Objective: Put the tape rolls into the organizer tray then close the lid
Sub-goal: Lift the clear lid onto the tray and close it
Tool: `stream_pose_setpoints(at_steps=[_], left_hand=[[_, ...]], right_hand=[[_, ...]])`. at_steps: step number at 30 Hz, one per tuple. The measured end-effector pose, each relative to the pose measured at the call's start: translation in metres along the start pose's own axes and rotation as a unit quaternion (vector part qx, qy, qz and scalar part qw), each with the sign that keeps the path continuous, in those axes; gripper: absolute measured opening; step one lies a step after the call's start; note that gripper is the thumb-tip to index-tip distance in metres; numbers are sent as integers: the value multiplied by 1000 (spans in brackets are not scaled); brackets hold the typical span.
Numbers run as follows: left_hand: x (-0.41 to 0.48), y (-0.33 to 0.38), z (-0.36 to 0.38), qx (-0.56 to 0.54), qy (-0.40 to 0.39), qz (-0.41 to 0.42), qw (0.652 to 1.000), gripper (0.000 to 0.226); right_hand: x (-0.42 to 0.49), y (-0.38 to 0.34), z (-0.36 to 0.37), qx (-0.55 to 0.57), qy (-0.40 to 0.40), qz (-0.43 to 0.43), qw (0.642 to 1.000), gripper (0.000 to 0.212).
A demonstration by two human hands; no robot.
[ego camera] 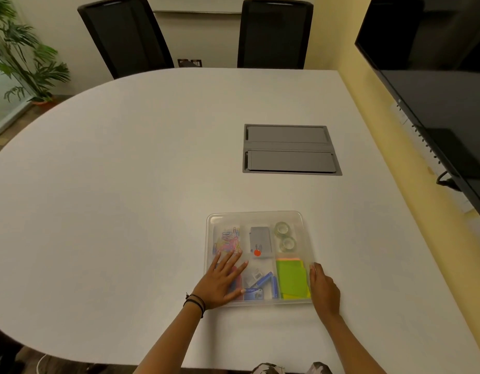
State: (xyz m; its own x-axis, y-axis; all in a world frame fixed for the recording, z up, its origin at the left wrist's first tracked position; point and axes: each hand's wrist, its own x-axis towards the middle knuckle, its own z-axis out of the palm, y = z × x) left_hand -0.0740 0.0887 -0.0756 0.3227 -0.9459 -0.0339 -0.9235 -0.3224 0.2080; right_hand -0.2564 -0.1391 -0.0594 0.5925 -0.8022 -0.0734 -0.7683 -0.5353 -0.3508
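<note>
Broadly, a white table (125, 171) carries a clear organizer tray (209, 238) near its front edge, with a translucent lid (260, 215) lying over the compartments. Left hand (221, 279) rests flat on the lid's near-left part, fingers spread and gripping nothing. Right hand (323, 288) sits against the tray's right edge, fingers curled loosely at the rim, holding nothing that shows. Two tape rolls (284, 237) lie in the far-right compartment, beyond the right hand and well apart from the left.
</note>
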Motion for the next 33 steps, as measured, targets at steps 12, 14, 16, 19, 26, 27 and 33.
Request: stream_pose_setpoints(at_steps=[12,14,16,19,26,27,33], left_hand=[[3,-1,-6,0,-64,14,998,89],[2,-1,-5,-2,-70,12,997,89],[4,0,-7,-6,-73,13,997,90],[-3,1,2,-26,-81,15,996,90],[25,-16,-44,-9,10,-2,1000,73],[37,-20,-49,7,23,1,1000,69],[56,-20,-64,26,105,-50,993,62]], right_hand=[[-11,7,3,-1,9,14,1000,25],[-12,8,4,18,14,9,1000,22],[-9,7,7,60,27,14,998,23],[-13,8,10,135,20,30,990,34],[34,-25,-28,126,52,-60,989,45],[46,-34,-32,113,57,-60,990,48],[70,-54,-55,58,85,-130,986,63]])
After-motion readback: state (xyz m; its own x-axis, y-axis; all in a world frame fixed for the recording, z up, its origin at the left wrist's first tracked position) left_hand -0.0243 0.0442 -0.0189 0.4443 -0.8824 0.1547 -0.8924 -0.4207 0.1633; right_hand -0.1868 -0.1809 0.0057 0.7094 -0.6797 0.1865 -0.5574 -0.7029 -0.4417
